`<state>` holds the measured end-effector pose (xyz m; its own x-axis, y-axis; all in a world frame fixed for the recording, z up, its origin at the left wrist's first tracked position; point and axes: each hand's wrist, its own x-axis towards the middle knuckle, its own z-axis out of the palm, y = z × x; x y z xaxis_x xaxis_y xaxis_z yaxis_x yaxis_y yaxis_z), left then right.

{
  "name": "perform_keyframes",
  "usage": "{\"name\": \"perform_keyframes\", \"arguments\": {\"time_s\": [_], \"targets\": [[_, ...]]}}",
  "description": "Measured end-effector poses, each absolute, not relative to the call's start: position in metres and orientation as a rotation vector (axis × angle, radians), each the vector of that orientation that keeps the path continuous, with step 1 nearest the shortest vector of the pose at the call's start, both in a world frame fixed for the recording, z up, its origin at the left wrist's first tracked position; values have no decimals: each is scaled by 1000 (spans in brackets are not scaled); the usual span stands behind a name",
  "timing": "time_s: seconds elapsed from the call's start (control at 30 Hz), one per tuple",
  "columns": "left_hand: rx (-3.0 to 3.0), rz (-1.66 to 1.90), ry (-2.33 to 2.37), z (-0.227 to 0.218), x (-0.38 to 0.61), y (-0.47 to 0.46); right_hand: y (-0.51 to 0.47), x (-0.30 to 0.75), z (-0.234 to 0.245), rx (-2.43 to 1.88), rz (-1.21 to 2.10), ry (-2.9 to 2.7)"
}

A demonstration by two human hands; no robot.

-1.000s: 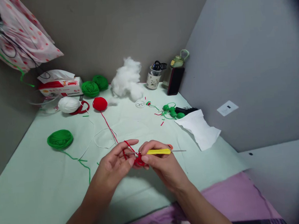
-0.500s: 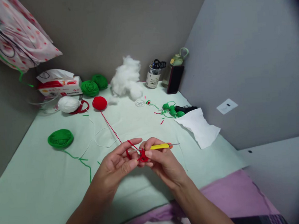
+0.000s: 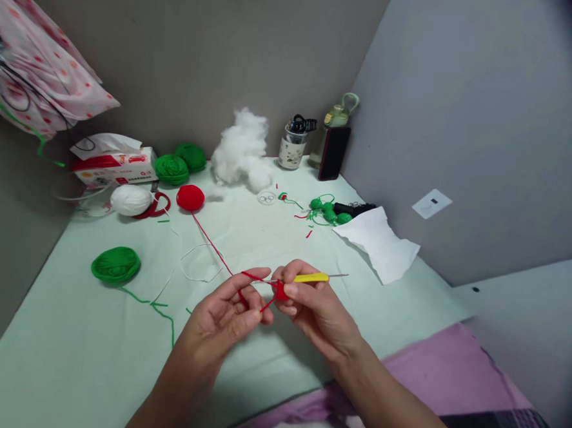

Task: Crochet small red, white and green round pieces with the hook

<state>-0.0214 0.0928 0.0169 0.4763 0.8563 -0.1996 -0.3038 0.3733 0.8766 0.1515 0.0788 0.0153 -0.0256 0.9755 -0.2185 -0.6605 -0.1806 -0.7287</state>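
Note:
My right hand [image 3: 315, 299] is closed on a crochet hook [image 3: 312, 277] with a yellow handle, and its thumb and fingers also pinch a small red crochet piece [image 3: 280, 291]. The hook's metal shaft points left through the piece toward my other hand. My left hand [image 3: 233, 307] has red yarn [image 3: 212, 244] looped over its raised forefinger, and its thumb presses a red strand against the fingers. That yarn runs back to a red ball [image 3: 191, 198] on the table. A short gap separates the two hands, bridged by red strands.
A green yarn ball [image 3: 115, 265] lies left, with loose strands beside it. Behind are white yarn [image 3: 131, 199], red-handled scissors [image 3: 161, 203], a tissue box [image 3: 118, 167], fibre stuffing [image 3: 241, 152], a pen cup [image 3: 292, 150] and a phone [image 3: 334, 153]. White paper [image 3: 382, 243] lies right, near green crocheted pieces [image 3: 331, 216].
My right hand, with the hook and red piece, has shifted slightly right, away from my left hand. The piece has turned, and a taut red strand now spans the gap.

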Motion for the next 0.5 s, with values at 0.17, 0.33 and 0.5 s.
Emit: {"name": "perform_keyframes", "arguments": {"time_s": [0.17,0.33,0.5], "targets": [[1326,764,950,22,-50,110,69,171,26,-666,1608,-596],[1563,697,843,38,-91,114,53,204,36,-457,1440,-593],[1373,681,692,31,-87,73,50,227,42,-327,1318,-444]]}}
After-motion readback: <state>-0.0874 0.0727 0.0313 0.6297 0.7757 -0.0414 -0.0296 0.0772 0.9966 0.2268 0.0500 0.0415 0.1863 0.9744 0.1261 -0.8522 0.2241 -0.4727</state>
